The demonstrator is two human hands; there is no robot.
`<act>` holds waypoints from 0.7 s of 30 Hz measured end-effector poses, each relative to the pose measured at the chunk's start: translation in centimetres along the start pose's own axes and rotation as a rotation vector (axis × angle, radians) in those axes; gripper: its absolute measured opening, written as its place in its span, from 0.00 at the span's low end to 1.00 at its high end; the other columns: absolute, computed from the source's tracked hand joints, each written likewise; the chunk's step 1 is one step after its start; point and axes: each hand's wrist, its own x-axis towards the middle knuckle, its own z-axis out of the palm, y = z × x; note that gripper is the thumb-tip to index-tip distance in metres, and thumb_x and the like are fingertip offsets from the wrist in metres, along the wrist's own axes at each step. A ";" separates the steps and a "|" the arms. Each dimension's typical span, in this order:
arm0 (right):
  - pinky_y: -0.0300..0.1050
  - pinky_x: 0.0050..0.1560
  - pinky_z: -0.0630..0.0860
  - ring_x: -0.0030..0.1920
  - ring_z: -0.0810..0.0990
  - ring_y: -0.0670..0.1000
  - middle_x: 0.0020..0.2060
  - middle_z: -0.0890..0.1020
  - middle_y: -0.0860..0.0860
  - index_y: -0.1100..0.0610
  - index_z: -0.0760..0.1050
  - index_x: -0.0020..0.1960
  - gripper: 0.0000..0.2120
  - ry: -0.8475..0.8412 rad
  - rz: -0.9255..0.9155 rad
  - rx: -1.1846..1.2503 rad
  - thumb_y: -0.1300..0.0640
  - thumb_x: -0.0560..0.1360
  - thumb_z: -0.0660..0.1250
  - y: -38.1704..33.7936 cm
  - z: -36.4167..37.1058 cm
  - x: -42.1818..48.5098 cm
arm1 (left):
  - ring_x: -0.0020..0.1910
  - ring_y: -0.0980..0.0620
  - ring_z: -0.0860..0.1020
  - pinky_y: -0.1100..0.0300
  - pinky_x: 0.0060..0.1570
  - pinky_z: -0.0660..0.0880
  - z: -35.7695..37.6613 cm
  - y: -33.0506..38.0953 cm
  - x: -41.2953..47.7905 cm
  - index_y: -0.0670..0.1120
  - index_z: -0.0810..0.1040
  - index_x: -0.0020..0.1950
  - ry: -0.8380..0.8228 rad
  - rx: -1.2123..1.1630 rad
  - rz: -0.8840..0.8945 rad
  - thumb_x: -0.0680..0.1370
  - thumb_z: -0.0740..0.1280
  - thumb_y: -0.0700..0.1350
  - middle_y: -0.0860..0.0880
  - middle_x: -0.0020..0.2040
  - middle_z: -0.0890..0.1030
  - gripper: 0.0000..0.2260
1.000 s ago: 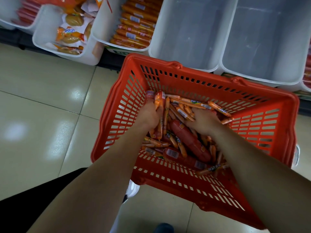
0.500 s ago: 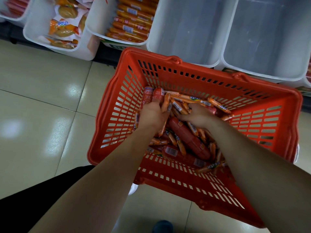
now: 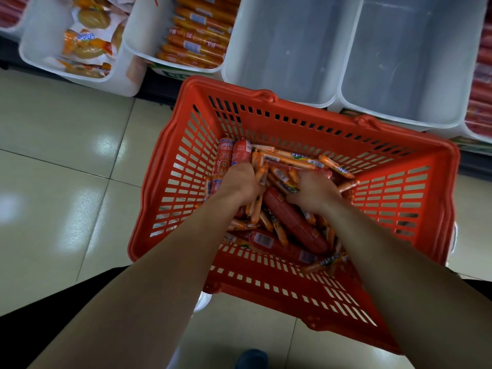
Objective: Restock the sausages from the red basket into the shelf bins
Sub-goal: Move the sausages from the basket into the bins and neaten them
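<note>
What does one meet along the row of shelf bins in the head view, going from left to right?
Red sausages at the left edge, white plastic bin of yellow-orange snack packets, white plastic bin of long orange sausages, empty white plastic bin, second empty white plastic bin, red sausages at the right edge.

L hand (image 3: 241,182), R hand (image 3: 314,194) gripping sausages (image 3: 292,222), red basket (image 3: 306,129)

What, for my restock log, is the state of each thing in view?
Red slotted plastic basket, part-filled with sausages
Thin orange sausages, loose pile in basket
Thick red sausages, lying among them
Left hand, grip closed on thin orange sausages
Right hand, grip closed on thin orange sausages
Two large white plastic bins, empty
White bin left of them, stocked
</note>
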 end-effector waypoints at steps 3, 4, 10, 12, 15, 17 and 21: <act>0.47 0.40 0.75 0.43 0.79 0.52 0.44 0.80 0.52 0.55 0.74 0.48 0.15 -0.143 0.003 0.016 0.46 0.73 0.73 -0.1 -0.7 0.6 | 0.56 0.43 0.77 0.56 0.46 0.70 0.4 0.1 0.0 0.42 0.69 0.68 -0.042 0.007 0.016 0.77 0.71 0.45 0.43 0.59 0.77 0.22; 0.47 0.39 0.73 0.41 0.78 0.51 0.44 0.79 0.52 0.55 0.74 0.48 0.14 -0.186 0.021 0.085 0.46 0.73 0.73 0.0 -1.0 0.9 | 0.57 0.43 0.77 0.57 0.46 0.70 0.5 0.1 0.0 0.42 0.68 0.68 -0.050 -0.001 0.019 0.78 0.70 0.45 0.43 0.59 0.76 0.21; 0.43 0.43 0.69 0.47 0.75 0.49 0.48 0.76 0.49 0.55 0.72 0.52 0.19 -0.291 0.043 0.282 0.42 0.73 0.73 -0.3 -1.4 1.2 | 0.51 0.45 0.79 0.56 0.46 0.73 0.2 -0.5 -0.4 0.42 0.74 0.60 -0.056 -0.086 -0.004 0.80 0.67 0.46 0.45 0.50 0.79 0.11; 0.41 0.38 0.68 0.44 0.75 0.45 0.46 0.77 0.46 0.52 0.73 0.49 0.17 -0.268 0.032 0.318 0.41 0.73 0.74 -0.8 -0.9 1.2 | 0.50 0.47 0.79 0.54 0.46 0.75 -0.1 -0.8 -0.5 0.44 0.75 0.59 -0.069 -0.066 0.003 0.79 0.68 0.47 0.45 0.52 0.80 0.11; 0.43 0.40 0.70 0.45 0.77 0.46 0.47 0.79 0.48 0.52 0.76 0.50 0.16 -0.257 0.058 0.372 0.42 0.73 0.74 -1.1 -0.9 1.0 | 0.46 0.52 0.78 0.60 0.39 0.72 -1.0 -1.2 -1.1 0.46 0.75 0.56 -0.112 -0.029 -0.009 0.77 0.70 0.47 0.48 0.49 0.79 0.10; 0.44 0.40 0.71 0.44 0.77 0.48 0.46 0.78 0.50 0.54 0.75 0.49 0.16 -0.258 0.084 0.340 0.43 0.74 0.73 -1.0 -1.5 0.5 | 0.48 0.52 0.77 0.60 0.39 0.72 -1.7 -1.2 -1.6 0.46 0.74 0.59 -0.172 -0.010 -0.022 0.77 0.71 0.48 0.48 0.53 0.79 0.14; 0.43 0.34 0.68 0.40 0.76 0.47 0.43 0.79 0.49 0.50 0.72 0.43 0.11 -0.203 0.075 0.290 0.48 0.74 0.73 -1.1 -3.2 -2.0 | 0.53 0.47 0.78 0.50 0.53 0.78 -3.3 -0.6 -3.0 0.45 0.73 0.62 -0.230 0.028 -0.023 0.75 0.72 0.51 0.46 0.57 0.78 0.19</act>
